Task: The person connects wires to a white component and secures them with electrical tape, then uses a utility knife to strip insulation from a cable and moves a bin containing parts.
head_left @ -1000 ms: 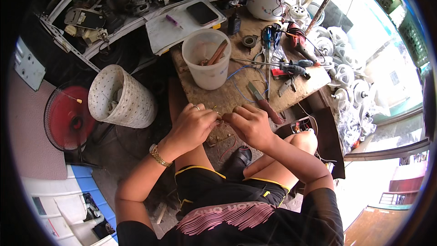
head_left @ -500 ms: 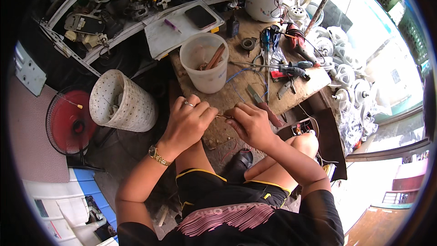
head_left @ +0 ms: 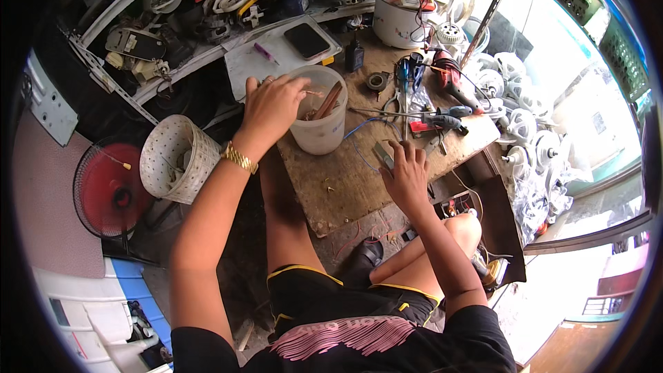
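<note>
Holding coppery strips (head_left: 332, 101), the tub (head_left: 322, 135) looks cloudy.

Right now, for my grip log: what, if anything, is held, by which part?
Cannot tell: the left hand is at the tub's rim, a thin coppery strand near its fingertips; the right hand covers part of a flat-bladed tool.

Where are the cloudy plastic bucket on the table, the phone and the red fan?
Bucket (head_left: 320, 137): head view, on its front wall.
Phone (head_left: 306, 41): head view, on its black face.
Fan (head_left: 113, 188): head view, on its round red part.
</note>
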{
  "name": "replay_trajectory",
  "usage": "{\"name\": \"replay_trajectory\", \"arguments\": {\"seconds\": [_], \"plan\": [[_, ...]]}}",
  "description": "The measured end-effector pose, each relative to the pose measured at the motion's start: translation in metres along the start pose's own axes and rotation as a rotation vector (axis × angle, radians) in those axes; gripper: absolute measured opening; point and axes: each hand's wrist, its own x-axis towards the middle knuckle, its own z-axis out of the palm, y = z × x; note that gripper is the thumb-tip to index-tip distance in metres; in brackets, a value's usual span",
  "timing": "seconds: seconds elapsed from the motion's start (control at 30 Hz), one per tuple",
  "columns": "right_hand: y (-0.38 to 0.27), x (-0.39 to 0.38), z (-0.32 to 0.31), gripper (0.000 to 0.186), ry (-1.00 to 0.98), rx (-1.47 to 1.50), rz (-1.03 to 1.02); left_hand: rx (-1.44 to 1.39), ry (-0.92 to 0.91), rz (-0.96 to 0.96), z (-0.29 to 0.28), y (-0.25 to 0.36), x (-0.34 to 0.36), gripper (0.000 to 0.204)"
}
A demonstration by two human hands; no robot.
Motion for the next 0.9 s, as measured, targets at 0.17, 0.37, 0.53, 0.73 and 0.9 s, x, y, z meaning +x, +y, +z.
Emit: {"name": "replay_trajectory", "arguments": {"seconds": [0.17, 0.37, 0.53, 0.73, 0.9], "plan": [[0.032, -0.027, 0.033, 0.068, -0.296, -0.146, 0.186, -0.27, 0.24, -0.043, -0.01, 0.002, 0.01, 0.027], [0.045, -0.025, 0.046, 0.055, -0.165, -0.066, 0.229, -0.737, 0.309, -0.144, 0.017, 0.065, -0.051, 0.01], [0.017, -0.009, 0.038, 0.041, -0.099, 0.051, 0.267, -1.603, -0.178, -0.8, 0.109, 0.116, -0.125, 0.029], [0.004, -0.025, 0.044, 0.034, -0.401, 0.306, 0.412, -1.897, -0.219, -0.883, 0.131, 0.143, -0.136, 0.034], [-0.02, -0.055, 0.034, 0.013, -0.023, 0.871, 0.406, -1.899, -0.181, -0.864, 0.129, 0.146, -0.133, 0.042]]}}
